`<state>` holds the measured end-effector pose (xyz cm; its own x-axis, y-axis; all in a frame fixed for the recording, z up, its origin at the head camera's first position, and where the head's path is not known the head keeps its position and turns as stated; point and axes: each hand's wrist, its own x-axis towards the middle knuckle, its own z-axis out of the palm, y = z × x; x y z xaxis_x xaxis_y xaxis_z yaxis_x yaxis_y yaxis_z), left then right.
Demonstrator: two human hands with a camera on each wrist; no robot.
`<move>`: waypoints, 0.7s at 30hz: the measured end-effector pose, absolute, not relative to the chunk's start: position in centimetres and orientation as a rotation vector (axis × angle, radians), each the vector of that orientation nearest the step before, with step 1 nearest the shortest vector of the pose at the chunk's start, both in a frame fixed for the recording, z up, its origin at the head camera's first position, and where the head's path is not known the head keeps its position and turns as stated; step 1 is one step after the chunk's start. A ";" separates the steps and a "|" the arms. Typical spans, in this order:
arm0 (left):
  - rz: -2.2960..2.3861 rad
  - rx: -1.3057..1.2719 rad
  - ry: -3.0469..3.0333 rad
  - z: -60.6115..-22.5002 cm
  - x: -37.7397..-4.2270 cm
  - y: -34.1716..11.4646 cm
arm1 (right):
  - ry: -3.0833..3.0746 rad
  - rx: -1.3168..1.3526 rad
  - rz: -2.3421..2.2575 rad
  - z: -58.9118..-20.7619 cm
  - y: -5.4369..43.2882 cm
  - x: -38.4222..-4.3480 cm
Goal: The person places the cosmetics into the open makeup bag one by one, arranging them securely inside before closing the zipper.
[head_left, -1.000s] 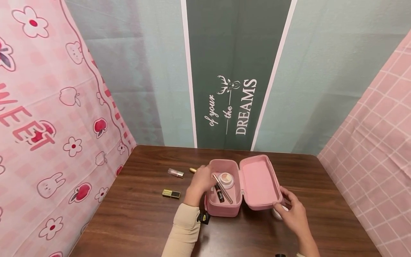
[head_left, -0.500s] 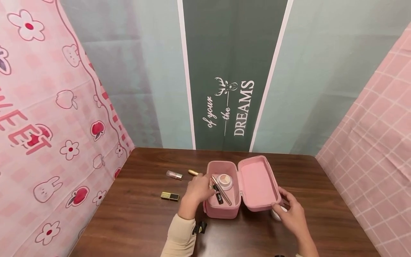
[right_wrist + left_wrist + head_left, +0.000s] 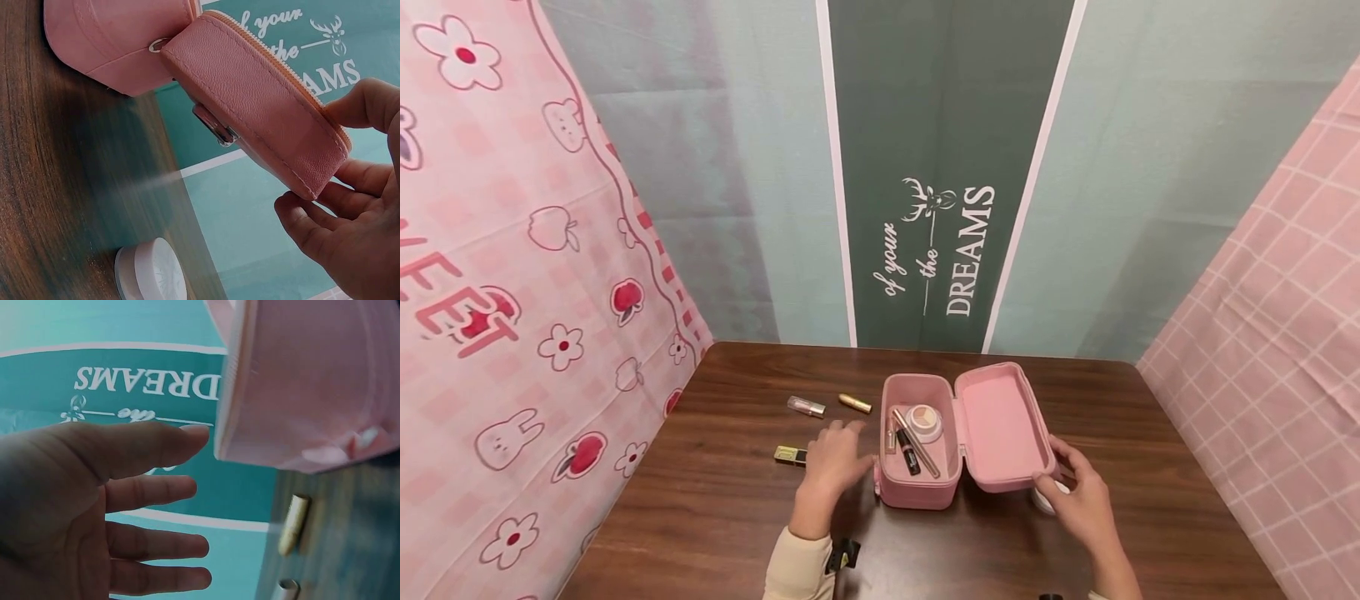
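Pale green hangings (image 3: 1150, 167) back a wood-grained bench (image 3: 700, 517), where we see the pink case (image 3: 917, 496), its lid (image 3: 1007, 425) folded out to the right. Our right hand (image 3: 1080, 498) pinches the lid's outer corner; our left hand (image 3: 830, 461), fingers extended and holding nothing, is just beside the case. We judge the lid light and fairly stiff, best held by its rim; the gold tube (image 3: 854, 403), lying beyond the left hand, looks smooth, probably light and slippery, best pinched at mid-barrel.
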<state>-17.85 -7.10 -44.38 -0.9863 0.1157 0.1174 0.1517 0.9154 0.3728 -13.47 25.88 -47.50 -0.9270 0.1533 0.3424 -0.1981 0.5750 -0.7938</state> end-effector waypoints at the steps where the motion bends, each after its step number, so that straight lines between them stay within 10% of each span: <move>1: -0.583 -0.196 -2.984 -44.6 -17.7 -7.3 | -2.435 0.035 1.293 -47.5 25.9 -13.5; 21: -0.527 -0.054 -2.927 -48.2 -17.3 -10.9 | -2.405 0.058 1.299 -47.7 25.9 -13.6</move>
<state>-17.28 -10.91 -48.16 -0.9854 0.0058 0.1699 0.0647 0.9371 0.3431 -13.62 25.87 -47.74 -0.9174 0.1524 0.3678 -0.2240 0.5660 -0.7934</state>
